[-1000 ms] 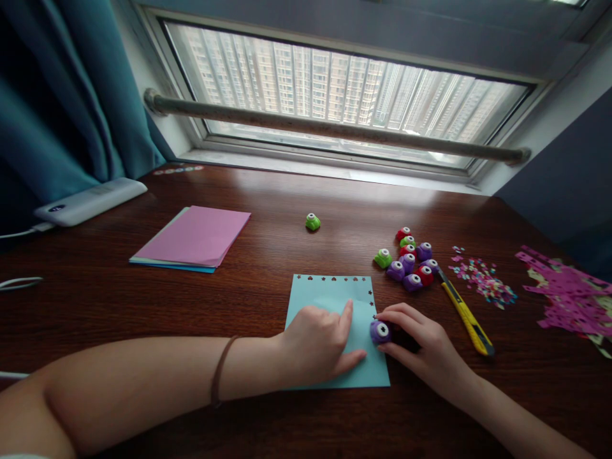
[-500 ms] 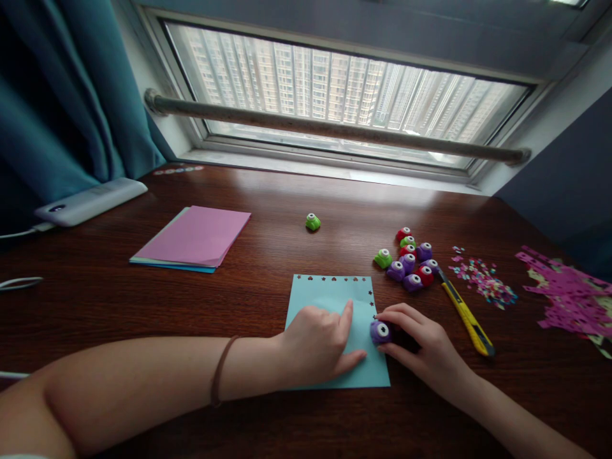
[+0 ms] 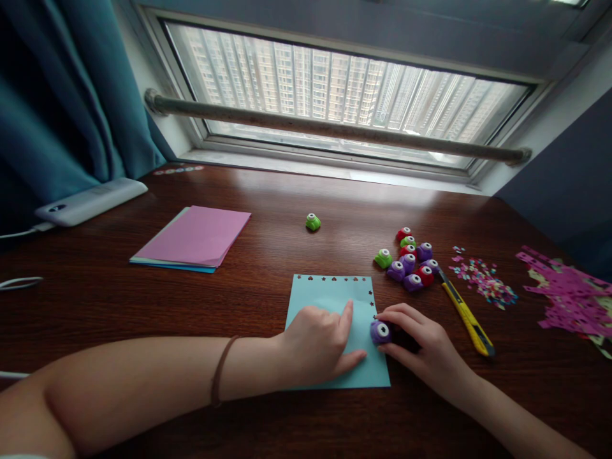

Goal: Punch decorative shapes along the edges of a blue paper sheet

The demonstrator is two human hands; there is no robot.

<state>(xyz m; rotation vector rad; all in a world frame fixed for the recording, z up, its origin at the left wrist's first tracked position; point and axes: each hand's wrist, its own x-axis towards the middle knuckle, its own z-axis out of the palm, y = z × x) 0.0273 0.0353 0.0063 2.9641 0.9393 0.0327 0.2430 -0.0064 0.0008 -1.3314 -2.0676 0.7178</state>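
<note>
A light blue paper sheet (image 3: 329,296) lies on the dark wooden table (image 3: 268,191), with small punched holes along its far and right edges. My left hand (image 3: 318,344) rests flat on the sheet, fingers spread, pressing it down. My right hand (image 3: 423,341) grips a small purple paper punch (image 3: 380,331) that sits on the sheet's right edge, near the lowest punched hole.
A cluster of several red, green and purple punches (image 3: 408,261) lies beyond my right hand, and one green punch (image 3: 312,222) sits apart. A yellow utility knife (image 3: 466,317), confetti (image 3: 482,277) and pink paper scraps (image 3: 567,293) lie at the right. A pink paper stack (image 3: 196,237) and a white device (image 3: 88,200) are at the left.
</note>
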